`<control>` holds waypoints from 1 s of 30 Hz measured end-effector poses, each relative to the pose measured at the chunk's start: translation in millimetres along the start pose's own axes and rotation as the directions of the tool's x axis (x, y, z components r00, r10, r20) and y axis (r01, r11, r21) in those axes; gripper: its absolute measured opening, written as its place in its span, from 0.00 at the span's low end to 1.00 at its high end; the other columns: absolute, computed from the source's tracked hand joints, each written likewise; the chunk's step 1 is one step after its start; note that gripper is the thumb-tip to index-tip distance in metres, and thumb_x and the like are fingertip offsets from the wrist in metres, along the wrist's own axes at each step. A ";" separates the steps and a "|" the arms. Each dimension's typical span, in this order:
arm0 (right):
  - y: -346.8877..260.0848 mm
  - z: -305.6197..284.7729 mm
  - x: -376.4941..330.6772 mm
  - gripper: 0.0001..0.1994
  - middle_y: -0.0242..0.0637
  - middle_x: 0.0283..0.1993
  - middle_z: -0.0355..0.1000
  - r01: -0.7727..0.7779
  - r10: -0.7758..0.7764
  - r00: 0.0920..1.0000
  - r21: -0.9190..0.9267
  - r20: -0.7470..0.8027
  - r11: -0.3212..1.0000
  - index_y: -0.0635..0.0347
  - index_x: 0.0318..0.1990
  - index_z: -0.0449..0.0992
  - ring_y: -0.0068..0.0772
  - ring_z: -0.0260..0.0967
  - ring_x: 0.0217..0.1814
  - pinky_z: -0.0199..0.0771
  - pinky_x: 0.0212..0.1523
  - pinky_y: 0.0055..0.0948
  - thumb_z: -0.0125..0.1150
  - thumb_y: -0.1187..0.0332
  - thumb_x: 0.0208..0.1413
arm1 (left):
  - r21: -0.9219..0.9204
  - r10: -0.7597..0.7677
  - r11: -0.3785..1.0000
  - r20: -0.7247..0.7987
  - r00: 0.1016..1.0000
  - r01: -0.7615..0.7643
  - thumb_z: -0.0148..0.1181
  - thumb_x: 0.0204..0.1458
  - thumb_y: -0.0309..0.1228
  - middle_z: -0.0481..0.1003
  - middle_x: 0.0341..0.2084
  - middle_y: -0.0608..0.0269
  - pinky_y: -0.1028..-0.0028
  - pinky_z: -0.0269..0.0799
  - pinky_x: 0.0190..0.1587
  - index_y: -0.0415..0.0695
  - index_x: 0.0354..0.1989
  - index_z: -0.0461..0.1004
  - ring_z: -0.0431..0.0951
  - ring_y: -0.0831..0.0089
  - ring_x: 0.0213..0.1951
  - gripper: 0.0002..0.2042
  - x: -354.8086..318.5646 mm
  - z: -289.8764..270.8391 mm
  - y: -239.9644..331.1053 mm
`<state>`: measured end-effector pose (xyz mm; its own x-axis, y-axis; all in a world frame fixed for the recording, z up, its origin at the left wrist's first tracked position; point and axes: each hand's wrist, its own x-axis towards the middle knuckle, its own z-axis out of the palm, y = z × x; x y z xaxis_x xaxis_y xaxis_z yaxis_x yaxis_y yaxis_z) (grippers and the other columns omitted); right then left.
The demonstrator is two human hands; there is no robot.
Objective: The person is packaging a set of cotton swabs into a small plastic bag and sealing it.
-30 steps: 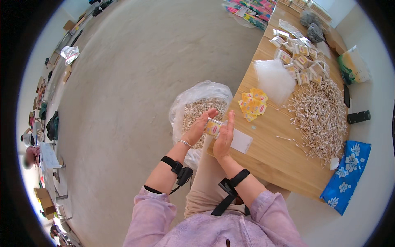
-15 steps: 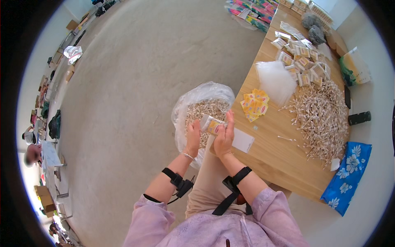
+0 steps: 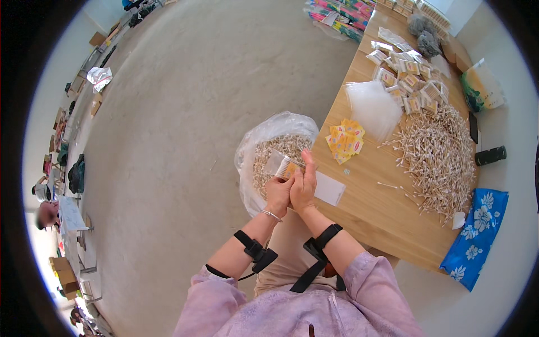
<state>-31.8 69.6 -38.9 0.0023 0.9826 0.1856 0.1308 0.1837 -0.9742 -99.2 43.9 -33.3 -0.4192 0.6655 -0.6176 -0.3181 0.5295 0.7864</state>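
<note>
A small clear packet of cotton swabs (image 3: 288, 167) is held up between my hands, with its clear plastic end pointing away to the left. My left hand (image 3: 278, 192) is closed at the packet's near edge, its fingers meeting my other hand. From the right side, my right hand (image 3: 304, 183) grips the packet, thumb on the near side and fingers partly hidden behind it. Below them a large clear plastic bag (image 3: 245, 163) holds a mass of loose cotton swabs (image 3: 268, 147).
On the wooden table (image 3: 368, 209) at right lie yellow cards (image 3: 346, 140), a stack of clear bags (image 3: 375, 109), a white card (image 3: 329, 189), a heap of loose swabs (image 3: 441, 160) and filled packets (image 3: 412, 78). A blue flowered pouch (image 3: 476, 238) overhangs the table's right edge.
My left hand has moved right, from the packet's far side to its near edge, and closed there beside my right hand. The packet has turned and shows its swabs.
</note>
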 end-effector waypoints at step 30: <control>3.5 -1.3 2.5 0.14 0.49 0.49 0.66 0.106 -0.104 0.994 -0.072 0.025 0.992 0.65 0.50 0.68 0.54 0.57 0.60 0.51 0.64 0.43 0.43 0.69 0.60 | -0.242 0.132 0.962 0.020 0.991 -0.123 0.64 0.51 0.29 0.76 0.29 0.67 0.80 0.70 0.30 0.38 0.36 0.76 0.74 0.82 0.29 0.09 -6.6 5.1 -6.9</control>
<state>-30.1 72.8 -41.7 -0.0365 0.9584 0.2831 0.2013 0.2845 -0.9373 -89.9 38.5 -34.7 -0.4407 0.7397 -0.5086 -0.4600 0.3004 0.8355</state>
